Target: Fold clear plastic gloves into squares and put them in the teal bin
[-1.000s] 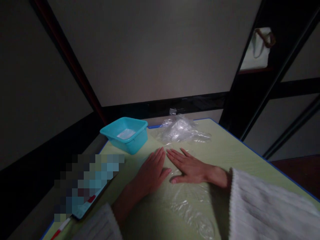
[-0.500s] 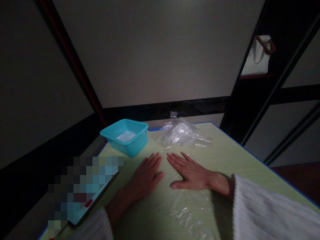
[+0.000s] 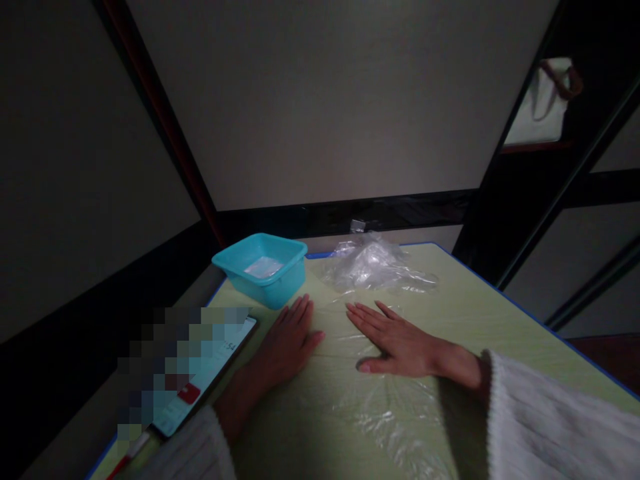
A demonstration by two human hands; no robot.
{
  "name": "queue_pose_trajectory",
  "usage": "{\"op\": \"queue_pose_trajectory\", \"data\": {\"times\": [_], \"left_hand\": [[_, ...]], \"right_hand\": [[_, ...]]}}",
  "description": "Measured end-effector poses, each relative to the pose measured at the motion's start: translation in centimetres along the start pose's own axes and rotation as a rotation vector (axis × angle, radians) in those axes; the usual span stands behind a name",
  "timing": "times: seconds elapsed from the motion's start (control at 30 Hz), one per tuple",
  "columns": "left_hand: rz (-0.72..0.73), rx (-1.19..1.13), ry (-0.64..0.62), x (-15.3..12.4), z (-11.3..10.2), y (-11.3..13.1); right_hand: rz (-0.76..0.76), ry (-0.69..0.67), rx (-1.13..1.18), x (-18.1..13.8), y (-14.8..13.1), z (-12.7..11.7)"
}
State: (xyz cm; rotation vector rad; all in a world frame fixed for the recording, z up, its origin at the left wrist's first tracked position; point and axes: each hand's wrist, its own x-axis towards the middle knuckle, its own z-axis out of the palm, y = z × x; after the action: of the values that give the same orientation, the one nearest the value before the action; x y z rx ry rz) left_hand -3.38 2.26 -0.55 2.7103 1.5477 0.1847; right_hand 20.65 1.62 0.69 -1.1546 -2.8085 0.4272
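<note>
Grip released on both sides: left hand and right hand are palm down at the worktop, fingers extended, thumbs spread, nothing grasped. Left to right: slim red-and-white item at the near end of a phone, which lies screen up along the left edge, screen lit, partly masked by blocks. Grey sleeve beside it, on the left forearm. Turquoise basin upright at back left, just beyond the left fingertips, something pale inside. Clear film spread thin and creased over the middle, running toward the near side; cannot tell whether it passes beneath the left palm. Crumpled plastic heaped at the back; cannot tell if joined to the film. Right palm over the film, pale fluffy sleeve behind. Far right, well apart: white bag, brown handle, on a shelf.
</note>
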Motion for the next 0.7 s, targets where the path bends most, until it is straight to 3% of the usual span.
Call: {"op": "queue_pose_trajectory", "data": {"times": [0.2, 0.4, 0.7], "left_hand": [[0.066, -0.016, 0.055, -0.1, -0.2, 0.7], [0.158, -0.048, 0.003, -0.3, -0.7, 2.1], [0.188, -0.084, -0.024, -0.7, -1.1, 2.8]], "right_hand": [[0.032, -0.045, 0.029, -0.3, 0.1, -1.0], [0.183, 0.172, -0.038, 0.5, 1.3, -1.3], [0.157, 0.196, -0.111, 1.4, 2.5, -0.3]]}}
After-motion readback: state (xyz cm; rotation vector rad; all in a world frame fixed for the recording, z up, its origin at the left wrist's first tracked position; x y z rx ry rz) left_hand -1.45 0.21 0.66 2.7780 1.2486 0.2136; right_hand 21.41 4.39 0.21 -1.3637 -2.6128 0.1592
